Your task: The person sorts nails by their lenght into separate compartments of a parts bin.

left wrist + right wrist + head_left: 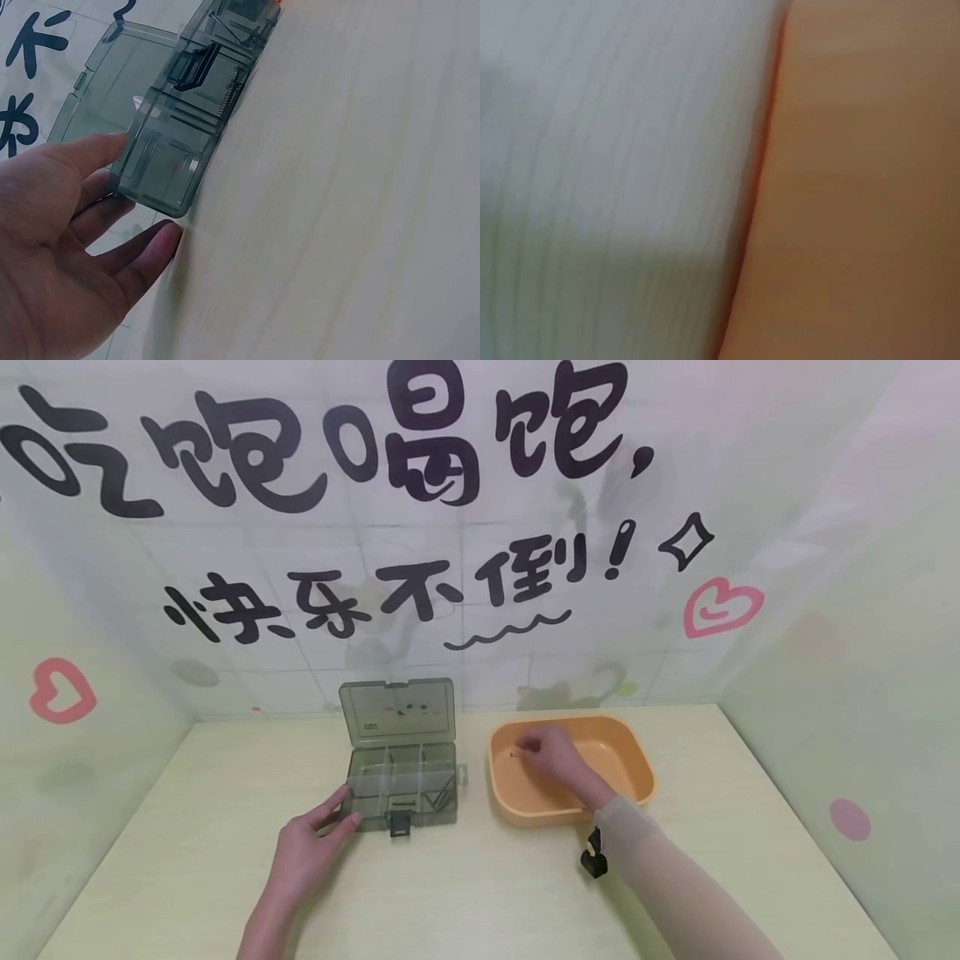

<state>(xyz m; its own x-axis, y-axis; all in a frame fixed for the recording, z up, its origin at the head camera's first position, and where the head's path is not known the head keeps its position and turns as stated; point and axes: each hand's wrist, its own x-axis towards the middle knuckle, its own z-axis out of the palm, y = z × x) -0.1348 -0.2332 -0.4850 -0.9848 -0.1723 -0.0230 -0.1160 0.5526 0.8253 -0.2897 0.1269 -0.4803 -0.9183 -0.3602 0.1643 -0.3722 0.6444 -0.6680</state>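
Note:
My left hand holds the left end of a translucent grey compartment box, its thumb at the front corner and fingers against the end. The box's lid stands raised at the back. Thin dark screws lie in the front right compartment, and a threaded screw shows through the wall in the left wrist view. Over the orange tray, my right hand pinches a small thin screw between thumb and fingertips. The right wrist view shows neither that hand nor the screw.
The tray stands a short way right of the box on a pale wooden table. A dark latch sticks out from the box's front. A printed sheet forms the back wall, with side walls at left and right.

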